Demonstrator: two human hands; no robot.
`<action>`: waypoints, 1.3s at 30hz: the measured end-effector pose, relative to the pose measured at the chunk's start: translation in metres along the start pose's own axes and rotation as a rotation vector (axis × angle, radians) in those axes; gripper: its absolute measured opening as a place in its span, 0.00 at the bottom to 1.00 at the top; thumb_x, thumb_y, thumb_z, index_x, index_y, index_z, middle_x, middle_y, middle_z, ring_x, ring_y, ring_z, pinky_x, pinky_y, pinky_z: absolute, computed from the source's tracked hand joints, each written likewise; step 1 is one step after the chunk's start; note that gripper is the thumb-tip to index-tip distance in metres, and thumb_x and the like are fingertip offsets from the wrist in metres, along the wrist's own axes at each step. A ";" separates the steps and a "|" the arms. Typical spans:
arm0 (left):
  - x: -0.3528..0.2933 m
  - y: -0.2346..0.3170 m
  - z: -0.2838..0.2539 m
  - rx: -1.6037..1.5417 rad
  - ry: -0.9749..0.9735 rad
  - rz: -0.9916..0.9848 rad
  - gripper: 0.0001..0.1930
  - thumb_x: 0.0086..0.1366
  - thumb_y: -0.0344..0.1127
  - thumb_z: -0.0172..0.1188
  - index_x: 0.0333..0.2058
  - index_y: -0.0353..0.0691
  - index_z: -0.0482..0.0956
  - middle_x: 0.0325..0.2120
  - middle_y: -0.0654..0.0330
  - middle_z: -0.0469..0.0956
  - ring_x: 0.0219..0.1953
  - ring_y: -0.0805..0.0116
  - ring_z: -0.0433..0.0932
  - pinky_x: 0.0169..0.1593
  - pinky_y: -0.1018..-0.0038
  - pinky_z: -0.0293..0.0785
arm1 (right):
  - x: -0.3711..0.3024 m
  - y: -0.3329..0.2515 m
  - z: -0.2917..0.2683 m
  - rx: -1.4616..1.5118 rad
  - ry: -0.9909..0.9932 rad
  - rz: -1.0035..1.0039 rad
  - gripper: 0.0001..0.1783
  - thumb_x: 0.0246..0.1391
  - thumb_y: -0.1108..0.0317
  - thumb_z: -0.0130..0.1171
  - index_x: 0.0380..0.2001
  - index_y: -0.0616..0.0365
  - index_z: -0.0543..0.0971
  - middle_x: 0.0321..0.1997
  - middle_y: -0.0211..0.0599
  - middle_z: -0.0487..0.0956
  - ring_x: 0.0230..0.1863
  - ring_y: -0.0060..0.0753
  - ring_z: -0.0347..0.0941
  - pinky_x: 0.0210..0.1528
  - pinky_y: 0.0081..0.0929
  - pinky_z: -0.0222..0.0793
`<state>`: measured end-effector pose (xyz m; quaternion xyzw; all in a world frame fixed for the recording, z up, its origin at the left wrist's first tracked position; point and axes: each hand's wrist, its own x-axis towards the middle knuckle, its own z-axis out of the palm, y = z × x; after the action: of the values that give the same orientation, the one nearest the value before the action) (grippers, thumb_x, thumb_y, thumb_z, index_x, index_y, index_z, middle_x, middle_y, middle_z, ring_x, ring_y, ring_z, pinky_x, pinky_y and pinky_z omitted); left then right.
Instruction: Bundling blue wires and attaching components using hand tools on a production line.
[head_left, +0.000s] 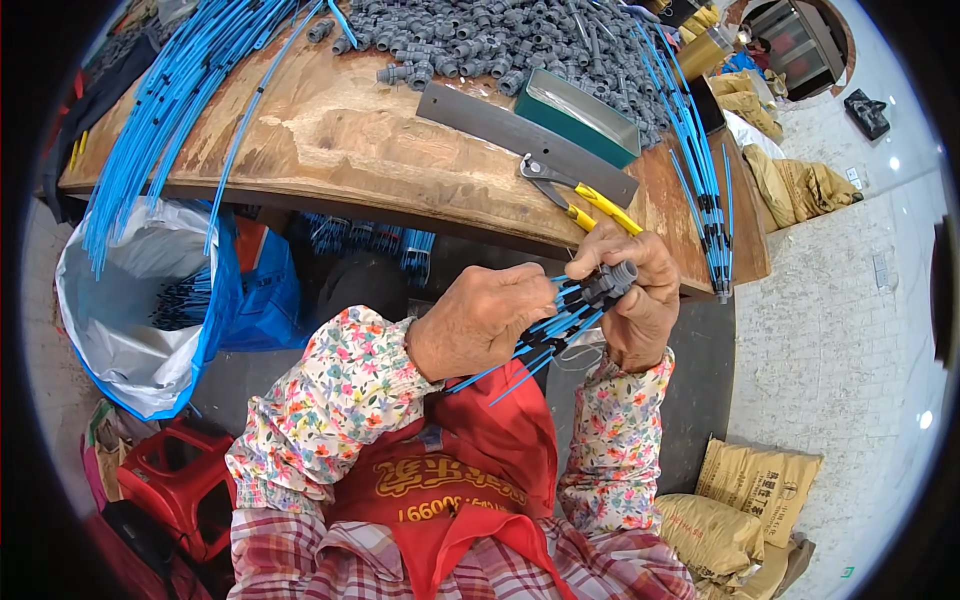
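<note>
Jutting past the edge of the wooden table (345, 160), blue rods (165, 130) lie farthest left. The left hand (478, 318) curls its fingers tightly on black-banded blue strands (563, 325); at their right end, grey fittings (608, 285) sit gripped between the thumb and fingers of the right hand (645, 305).

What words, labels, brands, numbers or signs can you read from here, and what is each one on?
I won't copy out wording; it stands here:
Red apron: large yellow characters and a number, partly folded over.
Upright tan sack: dark printed characters.
Lying tan sack: faint reddish marking, too blurred to read.
Held gray fitting: any marking is too small to read.
</note>
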<state>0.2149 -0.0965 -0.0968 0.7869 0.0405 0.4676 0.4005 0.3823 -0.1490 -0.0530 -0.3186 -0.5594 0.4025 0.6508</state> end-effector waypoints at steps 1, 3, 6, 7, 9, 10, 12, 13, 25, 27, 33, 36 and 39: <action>0.000 0.001 0.001 0.010 -0.010 0.009 0.02 0.59 0.26 0.52 0.28 0.33 0.71 0.23 0.52 0.68 0.23 0.52 0.72 0.25 0.65 0.68 | 0.000 -0.001 -0.001 -0.001 -0.002 0.002 0.22 0.43 0.57 0.69 0.35 0.60 0.76 0.30 0.46 0.79 0.33 0.33 0.69 0.37 0.29 0.64; 0.001 0.002 0.001 0.020 -0.022 0.016 0.01 0.58 0.25 0.52 0.28 0.34 0.70 0.24 0.52 0.68 0.24 0.51 0.73 0.25 0.64 0.70 | -0.001 -0.001 -0.002 0.060 -0.021 0.033 0.22 0.42 0.58 0.69 0.36 0.60 0.75 0.30 0.47 0.79 0.34 0.34 0.69 0.37 0.28 0.64; 0.004 0.004 -0.002 0.017 -0.096 0.014 0.01 0.57 0.24 0.52 0.28 0.34 0.70 0.24 0.53 0.68 0.24 0.52 0.72 0.24 0.64 0.69 | -0.002 -0.002 -0.004 0.095 -0.048 0.046 0.21 0.43 0.59 0.69 0.36 0.60 0.74 0.30 0.47 0.79 0.34 0.34 0.69 0.37 0.28 0.65; 0.004 0.003 -0.003 0.017 -0.097 0.012 0.01 0.57 0.24 0.52 0.28 0.34 0.70 0.24 0.53 0.68 0.24 0.52 0.72 0.24 0.64 0.69 | -0.002 -0.003 -0.004 0.099 -0.069 0.044 0.21 0.43 0.60 0.69 0.36 0.60 0.74 0.30 0.47 0.79 0.34 0.34 0.70 0.37 0.27 0.65; 0.002 0.003 -0.007 0.042 -0.112 -0.018 0.01 0.57 0.23 0.53 0.29 0.34 0.70 0.24 0.52 0.68 0.25 0.51 0.72 0.26 0.65 0.70 | -0.002 -0.003 -0.001 0.105 -0.086 0.041 0.21 0.43 0.60 0.69 0.36 0.60 0.74 0.30 0.47 0.79 0.34 0.35 0.70 0.37 0.27 0.65; 0.001 0.003 -0.009 0.055 -0.121 -0.034 0.02 0.57 0.23 0.53 0.30 0.34 0.71 0.25 0.52 0.68 0.26 0.51 0.73 0.27 0.65 0.70 | -0.003 -0.003 0.004 0.079 -0.047 0.046 0.19 0.44 0.63 0.68 0.36 0.61 0.73 0.30 0.47 0.78 0.34 0.34 0.71 0.38 0.27 0.66; -0.001 0.003 -0.011 0.076 -0.038 -0.074 0.04 0.56 0.24 0.55 0.32 0.34 0.71 0.26 0.52 0.69 0.28 0.51 0.74 0.29 0.66 0.71 | 0.000 -0.004 0.017 0.035 0.032 0.052 0.16 0.45 0.67 0.66 0.36 0.62 0.73 0.29 0.46 0.78 0.34 0.33 0.72 0.39 0.26 0.67; -0.004 0.003 -0.013 0.094 0.045 -0.111 0.06 0.56 0.25 0.56 0.34 0.34 0.72 0.28 0.52 0.71 0.30 0.52 0.75 0.31 0.68 0.72 | 0.001 -0.005 0.023 0.043 0.041 0.047 0.16 0.45 0.67 0.66 0.36 0.62 0.73 0.29 0.46 0.78 0.34 0.33 0.72 0.39 0.26 0.67; -0.023 0.005 -0.012 0.254 0.530 -0.366 0.26 0.54 0.30 0.63 0.52 0.30 0.68 0.46 0.48 0.74 0.46 0.60 0.76 0.46 0.71 0.72 | 0.015 0.033 0.102 -0.652 0.336 0.046 0.15 0.37 0.79 0.67 0.32 0.64 0.74 0.31 0.36 0.78 0.27 0.19 0.72 0.29 0.17 0.68; -0.025 0.005 -0.015 0.280 0.534 -0.412 0.27 0.55 0.30 0.63 0.53 0.31 0.66 0.48 0.47 0.73 0.47 0.61 0.76 0.47 0.71 0.72 | 0.014 0.039 0.109 -0.692 0.356 0.031 0.15 0.38 0.76 0.67 0.33 0.64 0.75 0.33 0.38 0.77 0.27 0.22 0.72 0.30 0.20 0.69; -0.035 -0.009 -0.012 -0.439 0.791 -0.426 0.16 0.62 0.35 0.56 0.47 0.34 0.71 0.35 0.57 0.76 0.34 0.69 0.75 0.40 0.74 0.71 | 0.008 0.042 0.135 -0.740 0.369 -0.091 0.24 0.40 0.70 0.69 0.42 0.68 0.74 0.37 0.46 0.74 0.32 0.35 0.70 0.36 0.30 0.69; -0.045 -0.026 -0.016 -0.838 0.874 -0.455 0.14 0.65 0.38 0.53 0.43 0.35 0.72 0.30 0.59 0.76 0.30 0.71 0.73 0.37 0.76 0.71 | 0.003 0.049 0.143 -0.670 0.329 -0.117 0.37 0.36 0.70 0.69 0.50 0.71 0.65 0.39 0.50 0.74 0.39 0.47 0.66 0.41 0.42 0.63; -0.051 -0.040 -0.028 -0.873 0.897 -0.525 0.14 0.66 0.42 0.50 0.40 0.36 0.72 0.26 0.61 0.74 0.28 0.72 0.72 0.36 0.76 0.70 | 0.002 0.051 0.146 -0.623 0.311 -0.106 0.41 0.37 0.69 0.69 0.54 0.73 0.61 0.42 0.52 0.73 0.40 0.47 0.65 0.42 0.42 0.62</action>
<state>0.1768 -0.0750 -0.1529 0.2469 0.1998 0.6097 0.7263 0.2297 -0.1281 -0.0715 -0.5300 -0.5651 0.1249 0.6198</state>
